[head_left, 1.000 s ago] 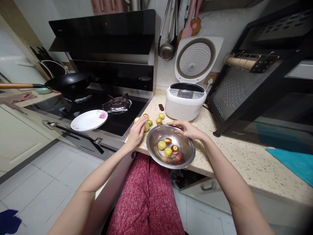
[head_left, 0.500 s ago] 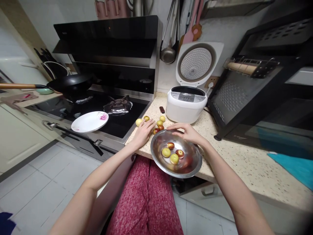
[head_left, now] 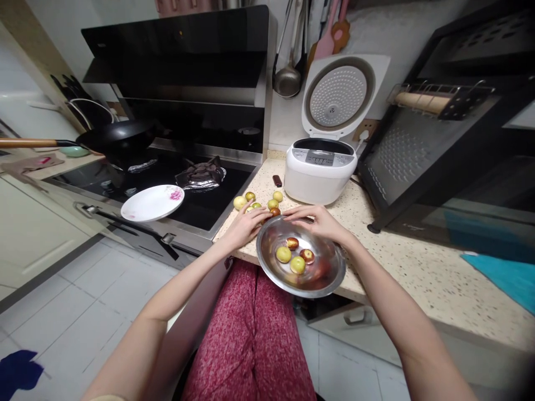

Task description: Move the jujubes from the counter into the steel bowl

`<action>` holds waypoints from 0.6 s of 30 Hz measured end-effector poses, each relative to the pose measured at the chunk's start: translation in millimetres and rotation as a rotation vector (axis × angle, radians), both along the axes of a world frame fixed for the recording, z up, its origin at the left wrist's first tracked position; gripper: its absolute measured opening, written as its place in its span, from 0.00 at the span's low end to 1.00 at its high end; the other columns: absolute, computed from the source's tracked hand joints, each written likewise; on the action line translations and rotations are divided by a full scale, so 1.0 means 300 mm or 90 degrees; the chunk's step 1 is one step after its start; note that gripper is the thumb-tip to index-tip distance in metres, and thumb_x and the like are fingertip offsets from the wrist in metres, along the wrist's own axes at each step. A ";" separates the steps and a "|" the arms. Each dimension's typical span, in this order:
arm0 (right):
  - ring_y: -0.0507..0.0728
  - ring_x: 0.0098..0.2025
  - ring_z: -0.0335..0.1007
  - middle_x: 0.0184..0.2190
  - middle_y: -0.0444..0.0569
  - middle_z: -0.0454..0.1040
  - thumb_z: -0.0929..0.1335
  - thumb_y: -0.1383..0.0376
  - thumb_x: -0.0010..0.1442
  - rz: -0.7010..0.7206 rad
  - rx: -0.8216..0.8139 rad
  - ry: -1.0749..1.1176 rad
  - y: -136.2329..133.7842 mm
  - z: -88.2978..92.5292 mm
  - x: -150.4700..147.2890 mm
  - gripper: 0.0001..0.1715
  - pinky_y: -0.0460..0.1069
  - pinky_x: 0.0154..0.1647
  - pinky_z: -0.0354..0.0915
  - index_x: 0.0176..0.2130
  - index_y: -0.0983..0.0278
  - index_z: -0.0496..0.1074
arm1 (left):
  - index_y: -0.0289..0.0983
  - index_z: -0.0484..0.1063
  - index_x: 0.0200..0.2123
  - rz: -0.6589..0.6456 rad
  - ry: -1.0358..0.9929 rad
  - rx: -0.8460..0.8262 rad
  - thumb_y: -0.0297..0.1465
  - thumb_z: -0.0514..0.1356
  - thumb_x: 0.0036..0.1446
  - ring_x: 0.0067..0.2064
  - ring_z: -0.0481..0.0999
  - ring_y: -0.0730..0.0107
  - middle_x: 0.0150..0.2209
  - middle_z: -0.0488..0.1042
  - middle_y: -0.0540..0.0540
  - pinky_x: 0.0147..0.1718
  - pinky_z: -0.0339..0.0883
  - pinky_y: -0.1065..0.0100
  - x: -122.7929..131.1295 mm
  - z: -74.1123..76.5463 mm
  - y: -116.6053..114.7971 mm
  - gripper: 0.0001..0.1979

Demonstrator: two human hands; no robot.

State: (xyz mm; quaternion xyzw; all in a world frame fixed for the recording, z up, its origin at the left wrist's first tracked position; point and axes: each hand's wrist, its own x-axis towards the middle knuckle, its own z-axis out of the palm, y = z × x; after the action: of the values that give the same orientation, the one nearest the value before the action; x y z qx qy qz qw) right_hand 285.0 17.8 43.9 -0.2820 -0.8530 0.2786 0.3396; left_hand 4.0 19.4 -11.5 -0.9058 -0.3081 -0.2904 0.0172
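Right now my left hand (head_left: 246, 225) lies fingers-forward among the loose jujubes (head_left: 256, 201) on the countertop (head_left: 418, 273), just beside the steel bowl (head_left: 271, 268); whether it has one pinched I cannot tell. My right hand (head_left: 320, 223) rests flat on the bowl's far rim, fingers extended, gripping nothing.

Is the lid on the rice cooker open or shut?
Open. The lid stands up behind the rice cooker, its round dotted inside facing us.
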 end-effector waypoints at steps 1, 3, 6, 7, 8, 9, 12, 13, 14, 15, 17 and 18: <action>0.63 0.55 0.79 0.50 0.50 0.83 0.72 0.64 0.64 0.010 0.000 0.005 -0.001 0.001 0.000 0.11 0.64 0.62 0.71 0.44 0.56 0.84 | 0.39 0.67 0.62 0.003 -0.004 0.005 0.27 0.55 0.68 0.64 0.73 0.55 0.59 0.77 0.39 0.73 0.49 0.39 -0.001 -0.003 0.002 0.20; 0.62 0.56 0.79 0.50 0.49 0.83 0.72 0.64 0.64 0.022 -0.004 0.011 -0.005 0.002 -0.002 0.11 0.63 0.62 0.71 0.45 0.56 0.84 | 0.38 0.68 0.59 0.008 -0.014 0.009 0.27 0.56 0.68 0.63 0.75 0.56 0.56 0.78 0.39 0.73 0.49 0.40 -0.002 -0.005 0.003 0.17; 0.63 0.56 0.79 0.49 0.49 0.84 0.73 0.63 0.63 0.026 -0.007 0.013 -0.011 0.004 -0.004 0.11 0.62 0.63 0.71 0.45 0.57 0.85 | 0.38 0.68 0.57 0.003 -0.028 -0.001 0.28 0.56 0.69 0.58 0.78 0.58 0.53 0.79 0.40 0.73 0.52 0.40 0.001 -0.001 -0.003 0.14; 0.63 0.55 0.79 0.49 0.49 0.84 0.73 0.63 0.63 0.024 -0.010 0.013 -0.012 0.005 -0.004 0.10 0.62 0.62 0.71 0.45 0.57 0.85 | 0.38 0.68 0.56 -0.001 -0.039 -0.006 0.28 0.55 0.70 0.56 0.79 0.58 0.52 0.79 0.41 0.72 0.54 0.40 0.003 0.002 -0.006 0.13; 0.63 0.55 0.79 0.49 0.49 0.84 0.73 0.62 0.63 0.022 -0.014 0.013 -0.013 0.006 -0.005 0.10 0.61 0.62 0.72 0.44 0.57 0.85 | 0.38 0.68 0.56 -0.005 -0.058 -0.007 0.28 0.56 0.70 0.55 0.79 0.58 0.52 0.79 0.41 0.70 0.57 0.41 0.004 0.005 -0.010 0.13; 0.63 0.55 0.80 0.49 0.50 0.84 0.73 0.61 0.64 0.018 -0.018 0.012 -0.014 0.007 -0.005 0.10 0.61 0.62 0.72 0.44 0.58 0.85 | 0.38 0.68 0.56 -0.009 -0.086 -0.005 0.29 0.56 0.70 0.55 0.79 0.58 0.52 0.79 0.41 0.69 0.60 0.42 0.005 0.009 -0.015 0.13; 0.63 0.55 0.80 0.49 0.50 0.83 0.72 0.61 0.65 0.010 -0.024 0.007 -0.013 0.009 -0.006 0.11 0.60 0.62 0.72 0.44 0.58 0.85 | 0.37 0.68 0.58 -0.016 -0.210 0.025 0.30 0.59 0.70 0.59 0.77 0.57 0.55 0.77 0.38 0.63 0.69 0.49 0.003 0.019 -0.030 0.16; 0.63 0.55 0.80 0.49 0.50 0.83 0.72 0.61 0.65 0.008 -0.022 0.004 -0.012 0.009 -0.007 0.11 0.60 0.62 0.72 0.45 0.58 0.85 | 0.37 0.69 0.59 -0.019 -0.251 0.038 0.30 0.60 0.69 0.60 0.76 0.57 0.56 0.77 0.37 0.61 0.71 0.51 0.000 0.022 -0.035 0.16; 0.63 0.54 0.80 0.50 0.50 0.83 0.72 0.62 0.65 0.005 -0.017 0.001 -0.011 0.008 -0.007 0.12 0.61 0.61 0.72 0.46 0.58 0.84 | 0.38 0.69 0.59 -0.025 -0.287 0.051 0.30 0.60 0.69 0.60 0.76 0.57 0.56 0.77 0.37 0.60 0.72 0.52 -0.002 0.025 -0.041 0.17; 0.63 0.54 0.80 0.50 0.50 0.83 0.72 0.62 0.65 -0.001 -0.010 -0.003 -0.009 0.007 -0.008 0.12 0.61 0.61 0.72 0.47 0.58 0.84 | 0.39 0.70 0.59 -0.033 -0.316 0.062 0.30 0.61 0.68 0.60 0.76 0.57 0.56 0.77 0.38 0.60 0.73 0.52 -0.005 0.028 -0.046 0.17; 0.63 0.55 0.80 0.50 0.49 0.83 0.71 0.64 0.65 -0.014 0.001 -0.010 -0.006 0.005 -0.009 0.14 0.62 0.62 0.72 0.49 0.57 0.83 | 0.40 0.72 0.58 -0.058 -0.353 0.078 0.30 0.62 0.67 0.59 0.77 0.57 0.56 0.77 0.38 0.59 0.73 0.52 -0.009 0.034 -0.056 0.17; 0.63 0.55 0.80 0.51 0.49 0.83 0.71 0.65 0.65 -0.018 0.006 -0.013 -0.004 0.003 -0.010 0.14 0.62 0.62 0.72 0.50 0.57 0.83 | 0.41 0.73 0.58 -0.075 -0.363 0.079 0.30 0.63 0.67 0.58 0.77 0.57 0.55 0.77 0.39 0.58 0.73 0.51 -0.010 0.038 -0.062 0.17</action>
State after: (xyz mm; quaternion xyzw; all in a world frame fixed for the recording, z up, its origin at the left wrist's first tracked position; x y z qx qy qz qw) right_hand 282.0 16.7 44.7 -0.2951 -0.8535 0.2667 0.3365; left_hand 0.8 0.9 -0.2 -0.8011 -0.2292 -0.5520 -0.0320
